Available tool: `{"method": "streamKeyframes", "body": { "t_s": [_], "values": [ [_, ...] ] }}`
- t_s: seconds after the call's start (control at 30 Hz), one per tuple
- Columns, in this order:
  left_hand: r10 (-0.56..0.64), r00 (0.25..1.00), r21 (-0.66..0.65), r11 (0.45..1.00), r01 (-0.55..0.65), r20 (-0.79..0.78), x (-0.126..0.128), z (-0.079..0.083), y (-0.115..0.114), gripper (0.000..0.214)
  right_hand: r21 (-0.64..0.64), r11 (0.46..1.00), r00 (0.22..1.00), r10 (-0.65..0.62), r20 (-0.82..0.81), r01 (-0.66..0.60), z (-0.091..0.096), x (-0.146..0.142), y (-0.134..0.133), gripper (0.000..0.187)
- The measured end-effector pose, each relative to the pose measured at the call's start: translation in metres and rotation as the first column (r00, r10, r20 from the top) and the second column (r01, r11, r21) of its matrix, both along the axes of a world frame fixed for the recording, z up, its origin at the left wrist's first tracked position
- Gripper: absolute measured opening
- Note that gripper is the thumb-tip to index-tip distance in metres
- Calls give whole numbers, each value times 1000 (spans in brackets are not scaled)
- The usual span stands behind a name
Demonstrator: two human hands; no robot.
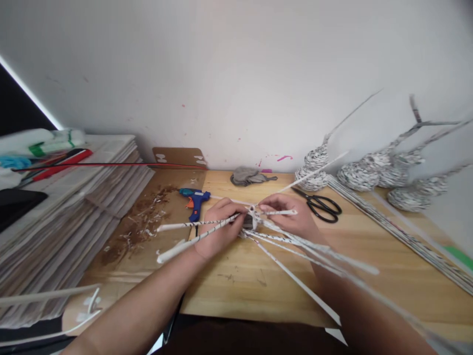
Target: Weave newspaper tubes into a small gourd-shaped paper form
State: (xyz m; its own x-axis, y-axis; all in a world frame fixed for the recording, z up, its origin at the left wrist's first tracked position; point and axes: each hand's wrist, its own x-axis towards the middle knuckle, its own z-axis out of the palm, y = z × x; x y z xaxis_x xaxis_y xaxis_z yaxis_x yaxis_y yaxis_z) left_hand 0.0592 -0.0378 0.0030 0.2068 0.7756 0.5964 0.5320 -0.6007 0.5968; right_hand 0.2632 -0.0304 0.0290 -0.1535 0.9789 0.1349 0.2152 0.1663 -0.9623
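L hand (223, 227) & R hand (290, 214) pinch a small paper weave (250, 222) btwn them, over the wood table (229, 296); rolled paper strands (314, 297) fan out from it (one slants up past R hand). Blue glue gun (198, 203) lies just L of L hand. Black scissors (323, 207) nr R hand, w/ gourd-shaped paper pieces (358, 176) by the wall (236, 84). Grey cloth (247, 176) at back, newspaper stack (81, 217) far L.

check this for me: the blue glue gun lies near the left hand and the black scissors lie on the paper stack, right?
The head view shows the black scissors on the wooden table, near the right hand, not on the paper stack; the rest is right.
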Motion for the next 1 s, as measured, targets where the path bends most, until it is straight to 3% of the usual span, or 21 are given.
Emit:
{"method": "streamKeyframes", "body": {
  "t_s": [0.1, 0.3, 0.47, 0.67, 1.0],
  "values": [
    [6, 1000, 0, 1000, -6, 20, 0, -1, 0, 17, -74, 994, 995, 86, 46, -82, -14, -4, 3, 29],
    [35, 999, -13, 999, -35, 36, -2, -2, 3, 15, -292, 942, 977, 115, -182, -166, -30, -6, 11, 37],
    [20, 1000, -32, 999, -19, 22, -3, -2, 3, 14, -265, 942, 959, 143, -243, -208, -28, -8, 11, 39],
    [-50, 998, -41, 998, 51, 26, -6, 3, 4, 16, -270, 957, 908, -22, -418, -101, -39, -25, 6, 42],
    [-158, 987, -86, 983, 161, 35, -15, 4, 11, 17, -148, 986, 924, 14, -381, -76, -47, -29, 0, 33]
  ]
}}
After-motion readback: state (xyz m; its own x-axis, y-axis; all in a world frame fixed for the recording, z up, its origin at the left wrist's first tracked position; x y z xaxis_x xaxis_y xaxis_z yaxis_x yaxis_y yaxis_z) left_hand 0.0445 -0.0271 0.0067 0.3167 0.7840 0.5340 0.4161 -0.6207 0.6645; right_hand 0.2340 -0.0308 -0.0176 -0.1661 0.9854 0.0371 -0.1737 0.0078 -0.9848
